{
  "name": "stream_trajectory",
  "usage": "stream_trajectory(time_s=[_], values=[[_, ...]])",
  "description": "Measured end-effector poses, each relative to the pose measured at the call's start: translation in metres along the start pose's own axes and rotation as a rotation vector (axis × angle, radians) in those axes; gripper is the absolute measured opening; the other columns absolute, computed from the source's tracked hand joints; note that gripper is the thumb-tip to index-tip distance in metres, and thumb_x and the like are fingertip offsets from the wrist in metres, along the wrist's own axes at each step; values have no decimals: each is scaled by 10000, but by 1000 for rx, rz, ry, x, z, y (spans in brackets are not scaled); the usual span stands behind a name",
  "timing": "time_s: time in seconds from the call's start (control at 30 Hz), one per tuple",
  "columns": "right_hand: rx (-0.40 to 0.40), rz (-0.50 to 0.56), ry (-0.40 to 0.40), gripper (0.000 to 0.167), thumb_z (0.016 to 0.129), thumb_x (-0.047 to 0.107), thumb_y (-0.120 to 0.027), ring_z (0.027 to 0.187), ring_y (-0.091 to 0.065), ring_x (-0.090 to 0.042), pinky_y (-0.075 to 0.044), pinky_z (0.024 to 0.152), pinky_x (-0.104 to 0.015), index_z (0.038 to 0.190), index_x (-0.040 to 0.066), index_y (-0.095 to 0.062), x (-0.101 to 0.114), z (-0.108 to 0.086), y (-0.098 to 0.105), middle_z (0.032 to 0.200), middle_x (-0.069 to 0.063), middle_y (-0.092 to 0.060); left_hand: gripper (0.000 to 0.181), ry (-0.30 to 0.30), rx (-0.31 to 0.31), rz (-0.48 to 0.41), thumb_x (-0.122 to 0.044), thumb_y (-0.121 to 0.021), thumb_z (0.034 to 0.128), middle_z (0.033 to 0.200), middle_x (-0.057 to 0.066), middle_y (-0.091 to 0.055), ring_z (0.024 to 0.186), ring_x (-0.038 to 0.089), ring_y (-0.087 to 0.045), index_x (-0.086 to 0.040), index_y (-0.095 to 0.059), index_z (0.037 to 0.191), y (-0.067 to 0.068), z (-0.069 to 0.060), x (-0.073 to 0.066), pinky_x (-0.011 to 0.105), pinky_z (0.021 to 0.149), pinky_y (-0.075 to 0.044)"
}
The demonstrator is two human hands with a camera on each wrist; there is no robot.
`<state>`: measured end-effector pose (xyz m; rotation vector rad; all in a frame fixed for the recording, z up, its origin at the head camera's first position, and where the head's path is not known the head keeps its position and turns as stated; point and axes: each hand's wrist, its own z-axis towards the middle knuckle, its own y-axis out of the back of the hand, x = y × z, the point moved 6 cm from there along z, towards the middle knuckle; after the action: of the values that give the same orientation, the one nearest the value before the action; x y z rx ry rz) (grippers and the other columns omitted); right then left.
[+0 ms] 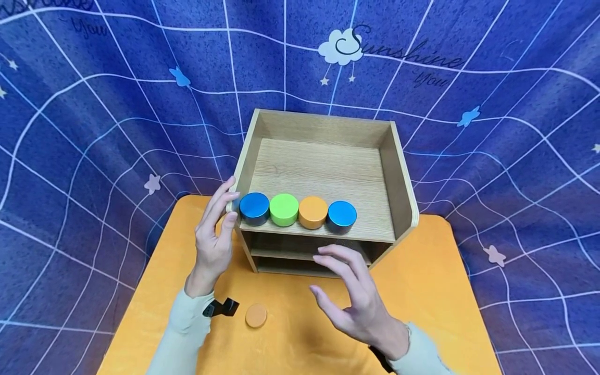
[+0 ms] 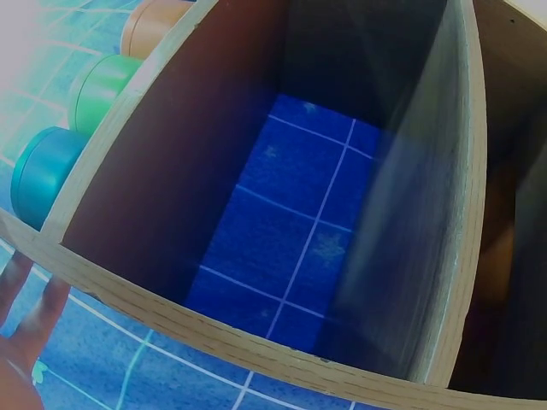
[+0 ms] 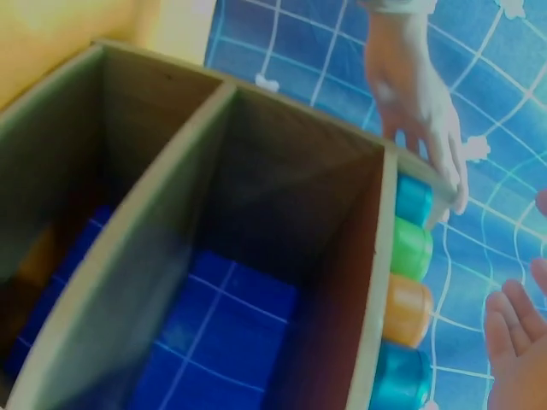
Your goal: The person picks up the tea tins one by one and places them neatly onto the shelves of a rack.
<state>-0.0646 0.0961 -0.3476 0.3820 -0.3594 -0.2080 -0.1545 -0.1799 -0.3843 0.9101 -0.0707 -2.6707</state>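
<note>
A wooden shelf unit (image 1: 323,161) stands on the table, with a walled top and compartments below. Along its top front edge sit a blue round container (image 1: 254,209), a green one (image 1: 284,210), an orange one (image 1: 313,212) and another blue one (image 1: 342,216), side by side. My left hand (image 1: 213,245) rests at the shelf's left front corner, fingers extended beside the leftmost blue container; whether they press the wood is unclear. In front of the shelf, my right hand (image 1: 358,302) hovers with fingers spread and loosely bent, holding nothing.
An orange round disc (image 1: 255,315) lies on the yellow-orange tablecloth (image 1: 290,354) in front of the shelf, between the forearms. Blue grid-patterned fabric (image 1: 140,104) hangs behind and on both sides. In the left wrist view, the shelf's divider (image 2: 453,213) separates two compartments.
</note>
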Motion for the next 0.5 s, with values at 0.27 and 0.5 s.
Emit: stream_trajectory(time_s=[0.27, 0.5], values=[[55, 55, 4, 351, 1021, 168, -714, 1153, -637, -346, -516, 1045, -324, 1231, -109, -671, 7, -22, -17, 1270, -215, -652, 308, 5, 0, -4, -99, -593, 1103, 1578, 222, -541, 1474, 371, -512, 100, -656, 1330, 0, -3, 3, 360, 1188, -461], [171, 78, -63, 357, 1027, 171, -704, 1170, -638, -287, -537, 1023, -328, 1293, -63, -655, -1, -62, -47, 1275, -170, -644, 300, 17, 4, -5, -66, -588, 1097, 1589, 202, -536, 1478, 381, -504, 89, -657, 1344, 0, -1, 1, 363, 1187, -462]])
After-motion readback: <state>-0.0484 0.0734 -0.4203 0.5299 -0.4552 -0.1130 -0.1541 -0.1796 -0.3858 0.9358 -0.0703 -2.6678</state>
